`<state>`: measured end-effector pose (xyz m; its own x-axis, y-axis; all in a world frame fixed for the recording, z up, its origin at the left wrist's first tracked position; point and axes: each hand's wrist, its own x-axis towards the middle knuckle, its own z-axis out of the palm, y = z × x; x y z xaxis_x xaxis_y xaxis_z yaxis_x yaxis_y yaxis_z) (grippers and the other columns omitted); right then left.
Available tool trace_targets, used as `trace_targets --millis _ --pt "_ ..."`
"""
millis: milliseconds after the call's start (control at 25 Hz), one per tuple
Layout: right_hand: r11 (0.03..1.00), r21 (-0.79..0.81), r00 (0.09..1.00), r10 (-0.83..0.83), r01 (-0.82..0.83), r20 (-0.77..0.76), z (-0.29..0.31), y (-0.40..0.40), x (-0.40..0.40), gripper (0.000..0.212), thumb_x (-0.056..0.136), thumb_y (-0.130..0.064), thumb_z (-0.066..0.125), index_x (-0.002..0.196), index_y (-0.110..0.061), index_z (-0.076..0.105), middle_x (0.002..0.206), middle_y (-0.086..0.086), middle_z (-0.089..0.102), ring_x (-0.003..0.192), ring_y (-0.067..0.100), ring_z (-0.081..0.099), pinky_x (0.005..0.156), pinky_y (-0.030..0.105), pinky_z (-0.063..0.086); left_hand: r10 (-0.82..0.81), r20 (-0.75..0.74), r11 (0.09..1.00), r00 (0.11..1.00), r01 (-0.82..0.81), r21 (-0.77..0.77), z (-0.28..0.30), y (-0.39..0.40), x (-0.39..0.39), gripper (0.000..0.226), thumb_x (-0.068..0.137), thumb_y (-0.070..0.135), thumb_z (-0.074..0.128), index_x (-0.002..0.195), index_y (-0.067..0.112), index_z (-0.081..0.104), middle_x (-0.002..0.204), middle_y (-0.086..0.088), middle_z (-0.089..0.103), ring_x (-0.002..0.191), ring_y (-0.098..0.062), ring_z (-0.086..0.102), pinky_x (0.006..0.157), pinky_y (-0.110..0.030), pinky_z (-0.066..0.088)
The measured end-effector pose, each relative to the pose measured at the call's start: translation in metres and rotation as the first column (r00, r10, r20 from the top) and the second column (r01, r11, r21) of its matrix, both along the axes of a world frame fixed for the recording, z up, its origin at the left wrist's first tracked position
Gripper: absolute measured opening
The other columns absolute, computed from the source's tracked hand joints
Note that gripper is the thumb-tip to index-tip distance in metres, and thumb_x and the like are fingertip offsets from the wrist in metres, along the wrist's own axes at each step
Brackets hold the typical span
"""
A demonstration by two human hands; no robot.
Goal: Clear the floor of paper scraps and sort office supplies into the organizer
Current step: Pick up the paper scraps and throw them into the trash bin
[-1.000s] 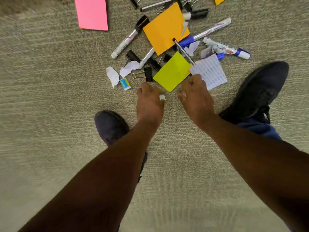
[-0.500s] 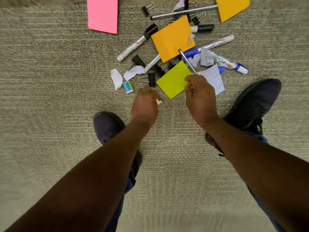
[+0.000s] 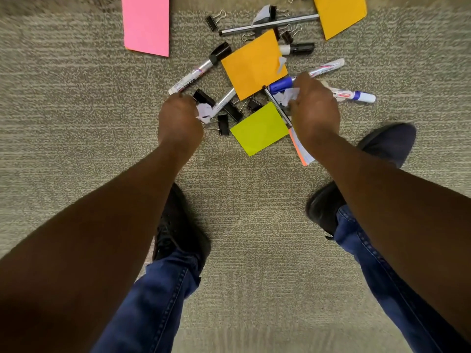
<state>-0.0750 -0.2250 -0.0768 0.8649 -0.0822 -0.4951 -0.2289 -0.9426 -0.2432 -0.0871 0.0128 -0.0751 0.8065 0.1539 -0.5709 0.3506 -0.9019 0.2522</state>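
Note:
A heap of office supplies lies on the carpet. My left hand (image 3: 180, 121) curls round white paper scraps (image 3: 204, 112) at the heap's left edge. My right hand (image 3: 314, 110) grips a crumpled white scrap (image 3: 288, 96) next to a blue-capped marker (image 3: 280, 84). Between the hands lie a lime sticky note (image 3: 260, 128), an orange sticky note (image 3: 253, 63), black binder clips (image 3: 223, 123) and a black-capped marker (image 3: 201, 70). A lined paper piece (image 3: 302, 151) pokes out under my right wrist.
A pink paper sheet (image 3: 146, 24) lies at the far left, another orange sheet (image 3: 340, 14) at the far right, with a metal rod (image 3: 267, 24) between them. A correction pen (image 3: 356, 96) lies right of my right hand. My shoes (image 3: 178, 225) stand on the carpet.
Both hands reached further into the heap. The left hand moved over the white scraps by the binder clips and closed on them; the right hand moved up to the scraps by the blue marker.

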Motion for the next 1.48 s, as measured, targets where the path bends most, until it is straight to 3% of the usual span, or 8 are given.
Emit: trace_targets --millis 160,400,640,800,880,1120,1320,1480 --pt "0.987 0.070 0.990 -0.143 0.143 -0.015 -0.002 0.006 -0.007 0.016 0.093 -0.015 0.051 0.103 -0.006 0.059 0.101 0.016 0.064 0.095 0.032 0.059 0.067 0.032 0.032 0.130 0.057 0.986 0.990 -0.122 -0.116 0.005 0.003 -0.007 0.017 0.080 -0.004 0.060 0.094 0.005 0.062 0.094 -0.010 0.066 0.076 -0.014 0.055 0.063 -0.022 0.040" --pt "0.932 0.029 0.930 -0.358 0.361 -0.082 -0.011 0.023 0.002 0.064 0.078 -0.058 0.068 0.112 -0.005 0.053 0.113 0.013 0.060 0.108 0.028 0.055 0.083 0.035 0.039 0.223 0.024 0.946 0.975 -0.210 -0.246 0.012 -0.007 -0.014 0.039 0.082 0.005 0.069 0.118 0.013 0.059 0.104 -0.012 0.067 0.087 -0.019 0.064 0.072 -0.018 0.043" --pt "0.959 0.119 0.965 -0.250 0.258 -0.081 -0.012 0.032 -0.001 0.020 0.087 -0.018 0.065 0.101 -0.005 0.061 0.107 0.014 0.063 0.102 0.029 0.055 0.068 0.028 0.028 0.243 0.031 0.946 0.970 -0.230 -0.229 0.018 -0.007 -0.012 0.029 0.083 0.008 0.069 0.111 0.013 0.062 0.096 -0.002 0.063 0.080 -0.011 0.056 0.065 -0.011 0.040" --pt "0.904 0.211 0.929 -0.362 0.370 -0.078 0.020 0.016 -0.002 0.013 0.085 -0.019 0.068 0.089 -0.008 0.067 0.086 0.006 0.069 0.082 0.024 0.064 0.071 0.032 0.043 0.318 -0.003 0.915 0.948 -0.308 -0.258 0.042 -0.009 -0.006 0.013 0.084 0.014 0.071 0.095 0.016 0.066 0.083 0.004 0.059 0.074 -0.013 0.060 0.066 -0.017 0.049" --pt "0.787 0.324 0.850 -0.495 0.526 -0.177 0.044 0.005 0.002 0.010 0.084 -0.019 0.071 0.085 -0.011 0.066 0.077 0.000 0.067 0.072 0.016 0.069 0.070 0.033 0.051 0.423 -0.068 0.849 0.903 -0.422 -0.319 0.063 -0.017 0.001 0.015 0.082 0.014 0.073 0.093 0.018 0.063 0.079 0.006 0.059 0.075 -0.019 0.065 0.066 -0.023 0.052" --pt "0.163 0.575 0.524 -0.656 0.801 -0.544 0.121 -0.035 0.043 0.024 0.083 0.002 0.070 0.070 -0.012 0.056 0.057 -0.001 0.065 0.049 0.008 0.064 0.057 0.022 0.054 0.551 -0.166 0.648 0.818 -0.545 -0.532 0.136 -0.064 0.039 0.012 0.081 0.011 0.074 0.088 0.020 0.070 0.077 -0.009 0.070 0.068 -0.026 0.067 0.065 -0.043 0.055" --pt "0.195 0.646 0.597 -0.634 0.738 -0.491 0.187 -0.087 0.089 0.022 0.084 0.004 0.067 0.074 -0.012 0.055 0.063 0.004 0.064 0.048 0.010 0.061 0.056 0.024 0.052 0.566 -0.218 0.579 0.795 -0.571 -0.582 0.192 -0.136 0.104 0.022 0.081 0.000 0.067 0.080 0.020 0.076 0.070 -0.007 0.072 0.068 -0.021 0.066 0.074 -0.040 0.056" --pt "0.290 0.764 0.688 -0.677 0.576 -0.262 0.239 -0.143 0.126 0.024 0.085 0.004 0.064 0.095 -0.017 0.061 0.080 0.001 0.071 0.056 0.009 0.062 0.059 0.024 0.054 0.536 -0.196 0.533 0.821 -0.510 -0.676 0.236 -0.216 0.165 0.023 0.081 -0.004 0.064 0.073 0.016 0.072 0.071 -0.006 0.072 0.068 -0.017 0.067 0.074 -0.031 0.057"
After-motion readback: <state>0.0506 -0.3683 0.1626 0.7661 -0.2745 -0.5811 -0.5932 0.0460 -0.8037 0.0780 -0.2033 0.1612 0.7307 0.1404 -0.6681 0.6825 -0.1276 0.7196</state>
